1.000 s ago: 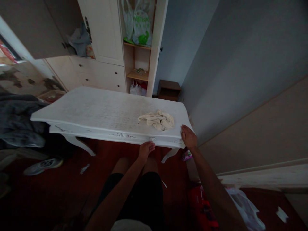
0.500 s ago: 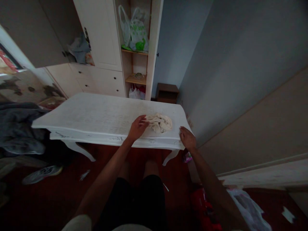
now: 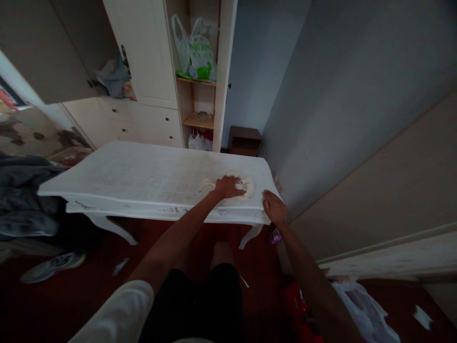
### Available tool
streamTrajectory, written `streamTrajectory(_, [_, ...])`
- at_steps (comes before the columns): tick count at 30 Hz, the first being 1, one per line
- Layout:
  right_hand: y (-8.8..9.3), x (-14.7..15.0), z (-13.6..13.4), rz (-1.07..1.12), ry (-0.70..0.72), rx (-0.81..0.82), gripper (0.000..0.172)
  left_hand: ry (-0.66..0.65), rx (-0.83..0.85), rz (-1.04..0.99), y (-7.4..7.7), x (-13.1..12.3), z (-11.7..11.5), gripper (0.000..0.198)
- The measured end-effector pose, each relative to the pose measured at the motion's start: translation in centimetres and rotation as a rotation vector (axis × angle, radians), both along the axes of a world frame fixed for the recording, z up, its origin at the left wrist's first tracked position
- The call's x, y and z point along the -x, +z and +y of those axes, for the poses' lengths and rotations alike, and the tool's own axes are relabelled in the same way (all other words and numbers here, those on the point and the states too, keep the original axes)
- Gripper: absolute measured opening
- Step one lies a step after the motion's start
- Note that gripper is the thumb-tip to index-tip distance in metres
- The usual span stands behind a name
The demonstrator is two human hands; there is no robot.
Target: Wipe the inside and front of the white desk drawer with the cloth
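Note:
A crumpled cream cloth (image 3: 248,189) lies near the right end of a white table (image 3: 153,164) with curved legs. On top of it rests my left hand (image 3: 230,187), its fingers curled into the folds and hiding the cloth's middle. My right hand (image 3: 274,207) is closed over the table's front right corner, apart from the cloth. Greyish smudges mark the tabletop left of the cloth.
Behind the table stands a white cabinet (image 3: 150,62) with plastic bags (image 3: 202,55) on its shelves. A brown box-like stand (image 3: 245,139) sits by the right wall. Dark clothing (image 3: 24,190), a shoe (image 3: 53,267) and a plastic bag (image 3: 364,309) lie around.
My left hand has moved right, from the cloth's left edge onto its top, and now presses on it. My right hand keeps its place at the corner. The view has shifted slightly.

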State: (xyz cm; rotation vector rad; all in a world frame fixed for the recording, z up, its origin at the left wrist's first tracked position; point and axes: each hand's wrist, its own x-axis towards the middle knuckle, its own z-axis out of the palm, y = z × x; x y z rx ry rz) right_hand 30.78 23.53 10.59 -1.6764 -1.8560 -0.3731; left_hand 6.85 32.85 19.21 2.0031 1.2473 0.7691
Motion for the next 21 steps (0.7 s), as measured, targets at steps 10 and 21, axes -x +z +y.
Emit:
streamTrajectory(10, [0.1, -0.1, -0.1, 0.0, 0.027, -0.01, 0.036, 0.176, -0.254, -0.111, -2.7, 6.4, -8.1, 0.019])
streamTrajectory(21, [-0.4, -0.2, 0.0, 0.035, 0.048, -0.018, 0.038, 0.722, -0.177, 0.054, -10.6, 17.6, -13.4, 0.016])
